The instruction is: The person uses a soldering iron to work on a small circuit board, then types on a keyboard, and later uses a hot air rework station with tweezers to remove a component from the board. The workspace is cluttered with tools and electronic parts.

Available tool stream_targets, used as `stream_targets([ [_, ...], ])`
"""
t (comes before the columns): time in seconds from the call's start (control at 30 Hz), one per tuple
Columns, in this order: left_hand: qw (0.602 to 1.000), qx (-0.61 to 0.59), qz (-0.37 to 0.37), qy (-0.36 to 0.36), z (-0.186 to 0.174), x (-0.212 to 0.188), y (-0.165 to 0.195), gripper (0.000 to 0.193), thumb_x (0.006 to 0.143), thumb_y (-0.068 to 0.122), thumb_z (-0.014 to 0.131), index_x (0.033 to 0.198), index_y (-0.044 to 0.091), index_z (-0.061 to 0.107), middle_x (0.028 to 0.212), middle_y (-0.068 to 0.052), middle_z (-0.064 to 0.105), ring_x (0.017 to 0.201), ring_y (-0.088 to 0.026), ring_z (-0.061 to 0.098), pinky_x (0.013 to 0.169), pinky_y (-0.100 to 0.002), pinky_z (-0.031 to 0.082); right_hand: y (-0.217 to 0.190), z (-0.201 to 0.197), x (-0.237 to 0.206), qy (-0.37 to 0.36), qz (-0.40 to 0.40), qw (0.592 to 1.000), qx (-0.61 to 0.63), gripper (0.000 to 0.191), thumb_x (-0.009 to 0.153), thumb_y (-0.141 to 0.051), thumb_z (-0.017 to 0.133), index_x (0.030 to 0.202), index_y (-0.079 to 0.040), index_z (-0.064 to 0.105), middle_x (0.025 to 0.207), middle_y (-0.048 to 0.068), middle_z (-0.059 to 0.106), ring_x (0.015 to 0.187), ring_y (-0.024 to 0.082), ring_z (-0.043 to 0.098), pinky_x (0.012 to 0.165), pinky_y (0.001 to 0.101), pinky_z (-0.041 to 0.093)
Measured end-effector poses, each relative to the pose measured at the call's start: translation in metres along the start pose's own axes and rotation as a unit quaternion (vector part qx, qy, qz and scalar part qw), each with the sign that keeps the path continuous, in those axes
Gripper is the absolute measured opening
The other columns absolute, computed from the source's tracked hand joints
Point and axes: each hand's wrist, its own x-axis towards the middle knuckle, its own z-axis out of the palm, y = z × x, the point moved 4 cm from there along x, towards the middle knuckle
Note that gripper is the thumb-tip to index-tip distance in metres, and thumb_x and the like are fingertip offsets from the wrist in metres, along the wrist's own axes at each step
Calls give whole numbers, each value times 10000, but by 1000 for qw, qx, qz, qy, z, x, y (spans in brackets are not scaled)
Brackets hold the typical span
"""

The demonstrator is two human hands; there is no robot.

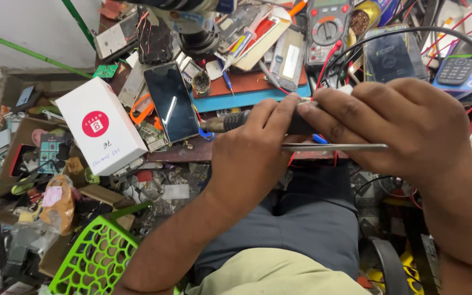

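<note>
Tool handling above my lap: my left hand (249, 155) grips the black-handled tool (236, 120), thumb and fingers closed around it; my right hand (405, 123) pinches metal tweezers (334, 147) just below. Judged mid-step; next calls for steady alignment. Both wrists angle inward, hands touching.
</note>
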Motion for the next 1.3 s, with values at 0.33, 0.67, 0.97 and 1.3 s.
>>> stream_targets([
  [0.33,996,-21,43,80,9,-15,4,519,891,207,749,1357,37,598,1193,-103,701,992,-281,740,758,-376,585,-34,2,-31,101,196,943,249,279,917,-458,737,1106,-269,817,1178,-52,711,1298,278,423,1062,470,374],
  [0.67,996,-26,9,80,6,-16,0,482,862,316,814,1246,53,689,1095,-90,750,868,-265,745,694,-380,569,-56,34,-72,202,352,845,348,144,955,-227,717,980,-103,647,1037,33,689,1072,272,552,1001,413,463],
  [0.97,989,-78,16,124,-10,-7,-17,315,865,372,827,951,85,729,755,-81,638,727,-307,582,692,-423,464,-82,83,-263,481,572,283,601,205,1095,-174,666,983,-33,567,906,76,562,763,183,522,744,311,447],
  [1.3,747,-631,-121,171,72,-23,-68,561,1112,501,560,1381,19,459,853,-55,625,725,-140,601,703,-282,492,-101,86,-191,434,506,354,656,197,1082,-171,706,1093,-3,604,974,121,646,839,226,647,777,354,555],
])
